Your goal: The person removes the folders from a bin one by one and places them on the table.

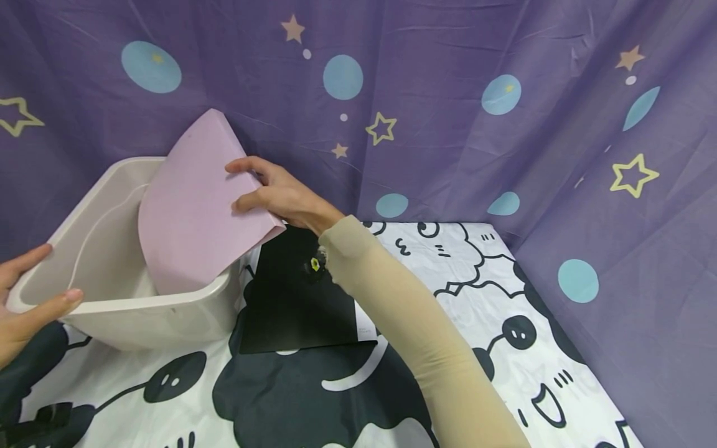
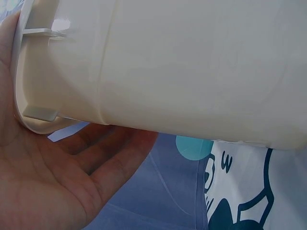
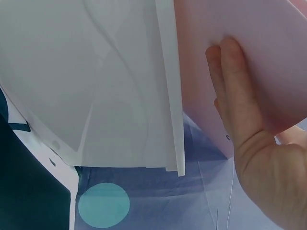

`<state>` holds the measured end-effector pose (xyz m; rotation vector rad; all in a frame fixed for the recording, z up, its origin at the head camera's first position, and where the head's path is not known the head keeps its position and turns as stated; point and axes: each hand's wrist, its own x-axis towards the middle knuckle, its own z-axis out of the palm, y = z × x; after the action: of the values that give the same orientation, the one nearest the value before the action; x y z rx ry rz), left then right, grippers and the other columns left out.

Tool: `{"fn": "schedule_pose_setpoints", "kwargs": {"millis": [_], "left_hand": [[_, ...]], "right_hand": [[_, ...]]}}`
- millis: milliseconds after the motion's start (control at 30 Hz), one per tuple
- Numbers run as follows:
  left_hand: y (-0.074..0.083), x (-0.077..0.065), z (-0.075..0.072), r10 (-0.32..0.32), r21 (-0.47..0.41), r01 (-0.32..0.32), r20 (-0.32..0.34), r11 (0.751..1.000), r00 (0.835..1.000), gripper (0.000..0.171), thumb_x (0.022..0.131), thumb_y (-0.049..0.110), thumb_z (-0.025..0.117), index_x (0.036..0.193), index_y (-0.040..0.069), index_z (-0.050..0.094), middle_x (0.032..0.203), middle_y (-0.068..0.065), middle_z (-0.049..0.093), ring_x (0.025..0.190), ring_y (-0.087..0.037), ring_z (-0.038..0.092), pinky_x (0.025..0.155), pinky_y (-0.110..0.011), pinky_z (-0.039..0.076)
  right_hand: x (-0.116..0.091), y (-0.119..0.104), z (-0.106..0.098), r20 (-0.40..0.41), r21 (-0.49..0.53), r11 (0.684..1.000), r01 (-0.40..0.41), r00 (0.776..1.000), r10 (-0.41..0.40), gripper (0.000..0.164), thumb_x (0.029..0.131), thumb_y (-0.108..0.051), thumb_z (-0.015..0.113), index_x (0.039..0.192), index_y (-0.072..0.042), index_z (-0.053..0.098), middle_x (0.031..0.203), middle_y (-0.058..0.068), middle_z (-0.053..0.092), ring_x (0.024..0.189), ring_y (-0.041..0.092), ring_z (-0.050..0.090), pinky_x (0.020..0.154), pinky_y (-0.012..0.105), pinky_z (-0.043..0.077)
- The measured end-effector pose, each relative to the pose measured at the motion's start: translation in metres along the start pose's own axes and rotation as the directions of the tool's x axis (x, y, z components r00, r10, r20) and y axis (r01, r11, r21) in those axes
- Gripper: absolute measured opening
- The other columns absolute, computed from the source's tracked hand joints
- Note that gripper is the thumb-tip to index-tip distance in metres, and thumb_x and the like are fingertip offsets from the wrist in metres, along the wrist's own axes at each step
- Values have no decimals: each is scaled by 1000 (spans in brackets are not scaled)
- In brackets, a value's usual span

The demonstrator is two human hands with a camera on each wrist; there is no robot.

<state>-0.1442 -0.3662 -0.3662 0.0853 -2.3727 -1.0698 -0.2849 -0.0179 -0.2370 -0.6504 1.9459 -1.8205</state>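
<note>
A white plastic bin (image 1: pixel 151 317) stands at the left of the head view, its mouth upward and tilted toward me. My left hand (image 1: pixel 22 298) holds its near left corner, with the thumb over the rim; in the left wrist view other fingers (image 2: pixel 120 158) lie along the bin's outside. A pink flat-sided piece (image 1: pixel 193 205) with a narrow side edge leans partly inside the bin and sticks up above the rim. My right hand (image 1: pixel 280 193) grips its right edge, fingers and thumb on the broad face. The piece's lower part is hidden inside the bin.
A black flat sheet or folder (image 1: pixel 302 298) with a white strip at its right edge lies right of the bin, beneath my right forearm. A black-and-white cartoon cloth (image 1: pixel 459 261) covers the table. Purple curtains (image 1: pixel 437 37) hang behind and to the right.
</note>
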Motion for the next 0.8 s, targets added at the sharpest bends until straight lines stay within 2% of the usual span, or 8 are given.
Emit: {"fn": "schedule_pose_setpoints", "kwargs": {"millis": [67,133,333,433,600,800], "left_hand": [[-1,-1,1,0,35,0,-4,999,1000,82,83,11,70,150,31,28,148,-9,35,105,18,32,86,0,24],[7,-3,-1,-13,12,13,20,1000,1000,82,84,11,69,151,28,27,149,-22,30,106,18,30,91,-2,23],[27,-8,-3,-10,-3,11,31,1000,999,79,85,11,67,152,24,26,151,-20,26,105,19,29,86,3,21],[31,-8,-3,-7,-15,7,28,1000,1000,78,86,10,66,152,23,27,151,-16,28,104,19,30,82,4,23],[31,-9,-2,-16,-14,16,34,1000,999,78,86,10,67,152,23,26,151,-22,26,102,20,30,80,5,23],[34,-10,-3,-20,-22,20,24,1000,1000,78,86,7,67,151,24,28,147,-8,35,97,19,34,75,4,29]], "right_hand": [[-1,0,0,2,7,1000,-3,1000,3,62,74,11,70,127,-16,54,99,13,60,76,29,67,65,41,57],[-1,-1,-1,7,16,1000,-4,1000,4,62,75,11,70,128,-15,54,99,13,60,76,29,67,65,42,57],[-3,-2,-3,9,14,1000,3,1000,-4,62,75,10,70,129,-16,53,100,13,60,77,29,67,66,42,57],[-5,-2,-5,7,3,1000,12,1000,-12,62,76,9,71,130,-16,53,101,13,60,78,29,67,67,41,57],[-8,-1,-10,4,3,1000,27,1000,-27,62,76,8,71,130,-15,52,103,13,60,81,28,66,69,40,56],[-10,0,-15,6,10,999,43,999,-43,62,76,8,70,131,-13,51,106,12,59,82,28,66,70,40,56]]}}
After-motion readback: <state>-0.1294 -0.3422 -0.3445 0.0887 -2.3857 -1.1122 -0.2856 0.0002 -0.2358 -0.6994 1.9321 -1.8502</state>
